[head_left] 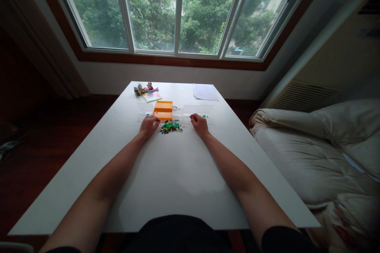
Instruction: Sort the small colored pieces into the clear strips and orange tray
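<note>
A heap of small green, blue, yellow and dark pieces (170, 127) lies on the white table between my hands. My left hand (148, 125) is just left of the heap, its bent fingers drawn together; whatever they may hold is too small to make out. On the other side, my right hand (200, 125) has its fingers curled in a pinch at the front of a clear plastic box (190, 109); its contents cannot be made out. A few green pieces (205, 116) lie near that box. Behind my left hand stands another clear box (144, 107), with a blue piece (147, 115) by it.
An open orange case (163, 110) lies behind the heap. Small colourful figures (145, 88) and a pastel card (152, 96) are at the far left of the table (178, 166), white paper sheets (205, 92) at the far right. A cushioned sofa (297, 154) stands to the right.
</note>
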The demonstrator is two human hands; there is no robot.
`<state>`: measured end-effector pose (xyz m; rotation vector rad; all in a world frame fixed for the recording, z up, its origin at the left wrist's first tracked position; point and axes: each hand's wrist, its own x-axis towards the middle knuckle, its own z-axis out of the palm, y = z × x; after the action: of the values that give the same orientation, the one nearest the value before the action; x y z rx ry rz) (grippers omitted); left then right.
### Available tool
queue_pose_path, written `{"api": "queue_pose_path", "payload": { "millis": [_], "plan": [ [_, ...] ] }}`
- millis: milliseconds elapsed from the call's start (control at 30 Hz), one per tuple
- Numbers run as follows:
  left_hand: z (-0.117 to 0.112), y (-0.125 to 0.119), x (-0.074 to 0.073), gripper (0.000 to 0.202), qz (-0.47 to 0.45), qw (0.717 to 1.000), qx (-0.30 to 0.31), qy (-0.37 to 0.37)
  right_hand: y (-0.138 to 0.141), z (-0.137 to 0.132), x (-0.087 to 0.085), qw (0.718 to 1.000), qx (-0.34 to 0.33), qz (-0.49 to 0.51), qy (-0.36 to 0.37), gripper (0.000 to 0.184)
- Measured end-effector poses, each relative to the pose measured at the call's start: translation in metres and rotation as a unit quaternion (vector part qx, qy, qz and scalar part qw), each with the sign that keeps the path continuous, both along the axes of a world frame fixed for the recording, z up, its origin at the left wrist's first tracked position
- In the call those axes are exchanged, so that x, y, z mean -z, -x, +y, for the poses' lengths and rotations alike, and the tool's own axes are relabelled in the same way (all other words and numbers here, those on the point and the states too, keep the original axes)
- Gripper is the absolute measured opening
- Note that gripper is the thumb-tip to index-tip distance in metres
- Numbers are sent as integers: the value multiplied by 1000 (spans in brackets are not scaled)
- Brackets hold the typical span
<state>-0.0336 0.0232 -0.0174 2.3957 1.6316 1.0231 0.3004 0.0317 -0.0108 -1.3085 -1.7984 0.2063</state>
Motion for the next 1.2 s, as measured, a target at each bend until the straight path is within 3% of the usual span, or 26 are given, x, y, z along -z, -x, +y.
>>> {"api": "queue_pose_path", "payload": {
  "millis": [133,267,467,667,800,967,1200],
  "plan": [
    [0,2,-4,15,-70,995,-64,18,2,-2,-1,1000,-17,-15,-9,21],
    [1,7,-6,15,-152,982,-109,40,8,-4,0,995,-83,-55,2,19],
    [13,24,3,19,-289,943,-162,32,19,-7,7,975,-167,-145,15,23],
    [25,29,9,29,-453,882,-130,15,20,-8,9,971,-167,-171,12,23],
    [25,28,7,41,-515,849,-114,42,21,-9,7,967,-166,-195,7,31],
    [27,29,8,56,-504,853,-110,81,26,-10,4,959,-165,-230,10,38],
    [31,31,14,41,-437,888,-113,90,28,-13,3,959,-152,-238,10,32]
  ]
}}
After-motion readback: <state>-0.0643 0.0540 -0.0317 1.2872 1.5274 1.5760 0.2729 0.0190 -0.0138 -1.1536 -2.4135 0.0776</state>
